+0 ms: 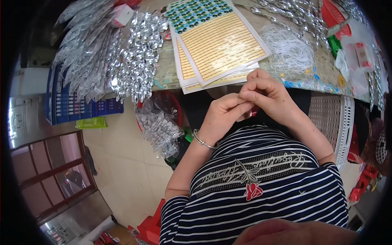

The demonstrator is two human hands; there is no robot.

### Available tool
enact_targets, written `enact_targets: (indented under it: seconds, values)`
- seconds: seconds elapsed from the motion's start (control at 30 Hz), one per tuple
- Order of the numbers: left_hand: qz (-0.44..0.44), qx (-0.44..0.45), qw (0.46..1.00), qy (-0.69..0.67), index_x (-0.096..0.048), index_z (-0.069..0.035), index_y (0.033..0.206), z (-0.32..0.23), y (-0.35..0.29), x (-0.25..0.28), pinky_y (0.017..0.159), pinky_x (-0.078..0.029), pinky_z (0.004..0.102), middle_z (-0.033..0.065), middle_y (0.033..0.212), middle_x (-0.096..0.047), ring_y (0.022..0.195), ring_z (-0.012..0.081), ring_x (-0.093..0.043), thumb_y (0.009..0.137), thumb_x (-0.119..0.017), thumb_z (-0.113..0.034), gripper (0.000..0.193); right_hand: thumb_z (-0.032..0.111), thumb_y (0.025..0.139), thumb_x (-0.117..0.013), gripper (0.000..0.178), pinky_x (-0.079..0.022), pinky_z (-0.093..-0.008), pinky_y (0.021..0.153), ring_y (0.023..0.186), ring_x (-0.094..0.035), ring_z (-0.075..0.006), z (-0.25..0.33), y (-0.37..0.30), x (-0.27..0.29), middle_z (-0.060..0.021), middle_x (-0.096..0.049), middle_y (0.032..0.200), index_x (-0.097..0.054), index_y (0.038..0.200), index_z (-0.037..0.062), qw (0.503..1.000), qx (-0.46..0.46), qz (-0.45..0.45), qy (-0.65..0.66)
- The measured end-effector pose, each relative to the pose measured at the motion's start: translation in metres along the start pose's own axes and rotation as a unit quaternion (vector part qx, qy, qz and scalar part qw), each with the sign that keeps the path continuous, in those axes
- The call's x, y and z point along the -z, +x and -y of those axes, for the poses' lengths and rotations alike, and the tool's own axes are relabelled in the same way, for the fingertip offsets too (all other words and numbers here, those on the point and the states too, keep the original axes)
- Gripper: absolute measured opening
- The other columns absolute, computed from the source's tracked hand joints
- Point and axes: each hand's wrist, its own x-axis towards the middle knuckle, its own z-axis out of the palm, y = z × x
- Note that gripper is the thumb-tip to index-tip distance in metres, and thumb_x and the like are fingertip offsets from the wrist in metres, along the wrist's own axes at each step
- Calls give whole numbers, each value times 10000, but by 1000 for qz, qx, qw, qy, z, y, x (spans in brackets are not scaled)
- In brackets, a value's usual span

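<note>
In front of my chest, just off the table's near edge, my left hand (222, 116) and my right hand (269, 98) meet with thumbs and fingers pinched together. A small shiny red piece (253, 111) shows just below the fingertips; its kind and most of its shape are hidden by the hands. Beyond them lie overlapping sheets with yellow and red stripes (222, 45), topped by a sheet of round green and blue stickers (198, 14). A loose heap of white strings (288, 49) is to the right of the sheets.
Silver twisted foil strands (141, 53) and plastic-wrapped bundles (87, 53) hang over the table's left edge. Below are a blue crate (67, 100) and a red bucket (175, 104) with bagged silver pieces. A white basket (345, 122) stands under the right side; a red basket (337, 18) sits far right.
</note>
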Motion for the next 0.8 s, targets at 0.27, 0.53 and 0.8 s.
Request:
enact_targets:
  seconds: [0.27,0.53,0.8]
  values:
    - [-17,-17,998,53,-694,-15,974,2,-11,5,609,-428,177,20,856,-688,717,49,-565,911,-578,-123,171,82,848,-663,116,-476,-241,750,935,-514,-120,0,-2,4,-50,-485,1006,-633,937,15,997,8,56,-52]
    - [-187,-19,979,83,-695,-1,936,-5,-26,38,556,-376,159,29,769,-660,646,34,-527,902,-592,-125,165,71,829,-655,60,-432,-299,840,969,-555,-206,-11,-22,50,-78,-590,1025,-640,846,16,977,27,52,-205]
    - [-140,-3,987,79,-692,5,937,1,-23,33,580,-396,158,44,807,-675,674,42,-551,909,-590,-124,167,125,965,-502,117,-392,-213,752,810,-485,-80,-4,-32,72,13,-526,879,-549,933,22,991,-75,-107,6]
